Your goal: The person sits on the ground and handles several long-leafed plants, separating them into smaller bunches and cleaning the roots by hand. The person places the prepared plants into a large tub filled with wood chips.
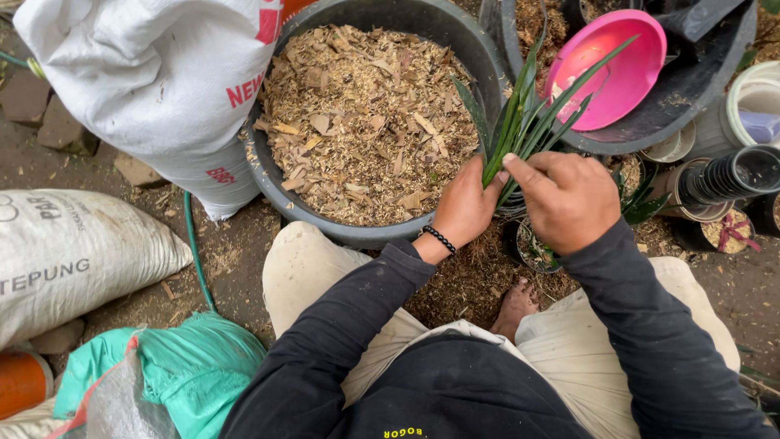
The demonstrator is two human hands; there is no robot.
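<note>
Green, strap-like leaves of a small plant [528, 114] are what we have in hand in the head view, the only view we have: our left hand [467, 203] is closed around the lower part of the leaf bundle, and our right hand [569, 199] comes in from the other side with thumb and fingers pinched on the same leaves, so both hands are together and clamped on the plant. It stands above a small dark pot [532, 248] on the ground between our knees, just in front of the big grey tub [280, 195] filled with dry wood shavings and leaf scraps. We judge the step to be steadying or setting the plant in its pot; the move after that would call for keeping the leaves gathered and upright with one hand while the other is freed to bring filling material, without bending the leaves. A pink bowl [617, 69] lies tilted in a second dark tub [691, 106] at the upper right, white sacks [154, 81] lean at the left, and a green hose [195, 252] runs along the ground. The base and roots of the plant are hidden behind our hands, so we cannot tell whether it already sits in the pot; the pot's contents are mostly covered too, and the containers at the right edge are cut off.
</note>
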